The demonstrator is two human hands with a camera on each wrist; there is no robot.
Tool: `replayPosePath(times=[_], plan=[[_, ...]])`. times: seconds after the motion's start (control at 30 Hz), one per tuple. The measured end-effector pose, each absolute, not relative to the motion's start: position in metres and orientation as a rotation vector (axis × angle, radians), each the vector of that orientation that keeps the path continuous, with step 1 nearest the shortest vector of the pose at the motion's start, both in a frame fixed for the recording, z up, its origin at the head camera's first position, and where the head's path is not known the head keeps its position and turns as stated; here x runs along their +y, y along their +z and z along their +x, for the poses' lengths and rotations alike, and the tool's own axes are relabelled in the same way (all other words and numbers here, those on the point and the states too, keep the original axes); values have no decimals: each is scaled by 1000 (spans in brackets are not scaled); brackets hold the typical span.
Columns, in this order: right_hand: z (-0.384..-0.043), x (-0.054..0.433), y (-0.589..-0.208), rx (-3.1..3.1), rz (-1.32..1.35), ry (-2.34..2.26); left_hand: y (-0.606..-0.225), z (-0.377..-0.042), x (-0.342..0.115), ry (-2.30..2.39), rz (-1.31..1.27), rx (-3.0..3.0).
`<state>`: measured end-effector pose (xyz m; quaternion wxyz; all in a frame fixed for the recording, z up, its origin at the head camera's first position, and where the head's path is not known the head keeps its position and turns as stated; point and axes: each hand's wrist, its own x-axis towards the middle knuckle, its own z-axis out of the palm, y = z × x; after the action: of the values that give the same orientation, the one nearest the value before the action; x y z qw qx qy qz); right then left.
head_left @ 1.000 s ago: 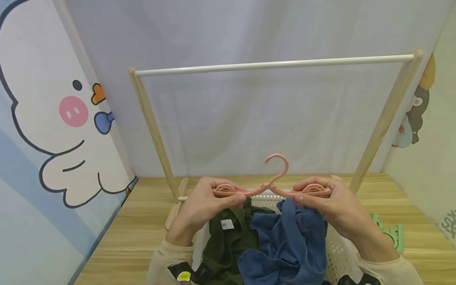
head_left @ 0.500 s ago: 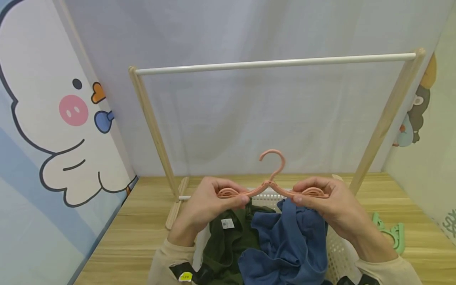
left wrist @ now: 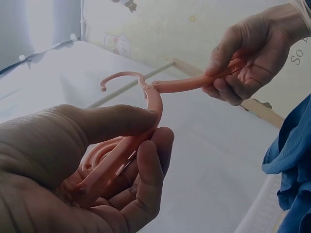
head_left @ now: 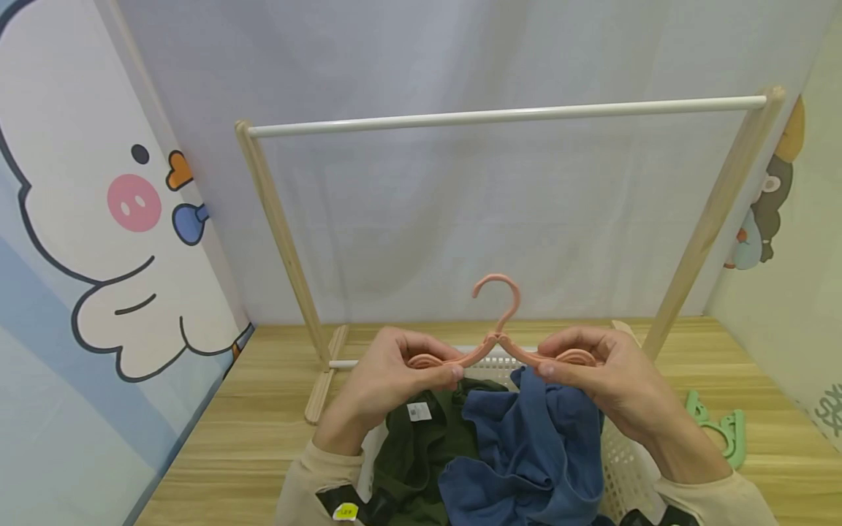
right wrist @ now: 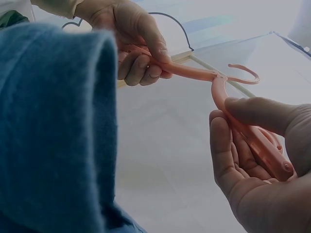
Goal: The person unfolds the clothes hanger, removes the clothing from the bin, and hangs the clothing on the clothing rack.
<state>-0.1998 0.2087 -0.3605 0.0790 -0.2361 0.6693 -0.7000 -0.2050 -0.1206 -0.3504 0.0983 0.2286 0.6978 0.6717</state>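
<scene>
A pink folding clothes hanger (head_left: 496,340) is held level above the basket, its hook pointing up and curling left. My left hand (head_left: 388,380) pinches its left arm between thumb and curled fingers. On the other arm, my right hand (head_left: 612,372) grips the same way. Both wrist views show the thumbs lying along the hanger (left wrist: 112,162), with its arms sloping down from the centre joint. Below the hands, a dark green garment (head_left: 427,446) with a white label and a blue garment (head_left: 526,446) lie bunched in a white perforated basket (head_left: 628,467).
Behind the basket stands a rack with a white rail (head_left: 506,115) between wooden posts (head_left: 713,219). A green folding hanger (head_left: 723,431) lies on the wood-grain table (head_left: 230,431) to the right. Walls with cartoon drawings flank both sides.
Both hands have drawn slightly closer together. The hanger's arms now slope down more steeply from the joint, and its hook has risen and shifted a little left.
</scene>
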Motion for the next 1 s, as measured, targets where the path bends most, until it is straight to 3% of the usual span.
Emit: replayPosePath(times=[1.0], plan=[[-202,211,-361,2051,-801,-2106,-350,-206,-118,2016,625,2101]])
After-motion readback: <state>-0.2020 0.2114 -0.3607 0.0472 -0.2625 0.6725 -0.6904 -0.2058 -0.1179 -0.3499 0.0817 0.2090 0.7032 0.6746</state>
